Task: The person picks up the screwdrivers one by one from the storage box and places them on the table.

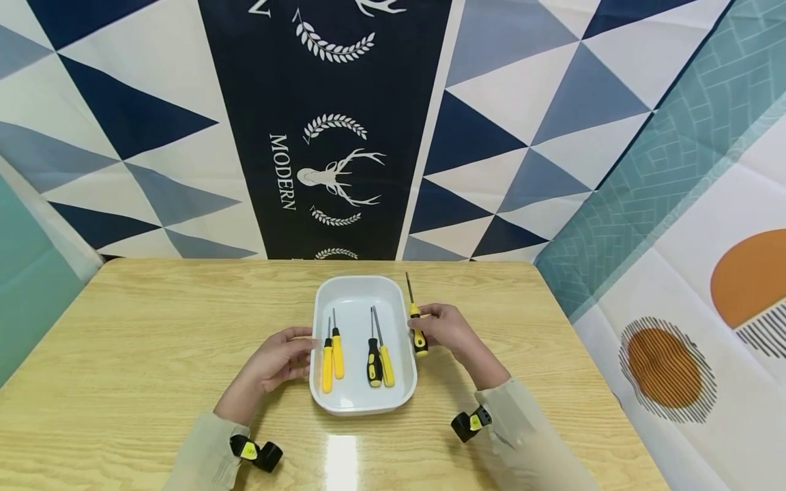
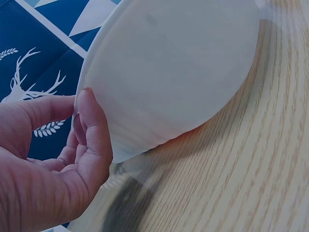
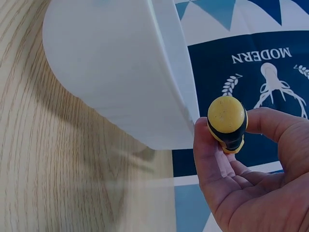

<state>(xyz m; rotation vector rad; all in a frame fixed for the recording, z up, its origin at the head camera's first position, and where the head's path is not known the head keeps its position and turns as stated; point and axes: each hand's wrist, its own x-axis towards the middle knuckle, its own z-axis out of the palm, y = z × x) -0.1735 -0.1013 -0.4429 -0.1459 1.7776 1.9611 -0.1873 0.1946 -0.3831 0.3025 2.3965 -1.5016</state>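
Observation:
At the left side of a white tray [image 1: 362,410], my left hand [image 1: 279,358] pinches the rim between thumb and fingers. My right hand [image 1: 451,329] holds a yellow-and-black screwdriver [image 1: 419,341] by its handle, just outside the tray's right wall, with the shaft pointing away from me. The right wrist view shows the round yellow end of that screwdriver handle [image 3: 227,115] between thumb and fingers. Inside the tray, two slim yellow screwdrivers [image 1: 338,358] lie on the left. A black-and-yellow screwdriver [image 1: 374,365] and a yellow screwdriver [image 1: 387,368] lie side by side on the right.
The tray stands on a light wooden table [image 1: 153,341], near its back edge. Behind the table hangs a patterned cloth [image 1: 331,232] with triangles and deer heads. Another patterned cloth [image 1: 688,286] borders the right side. Each sleeve carries a small black wrist camera.

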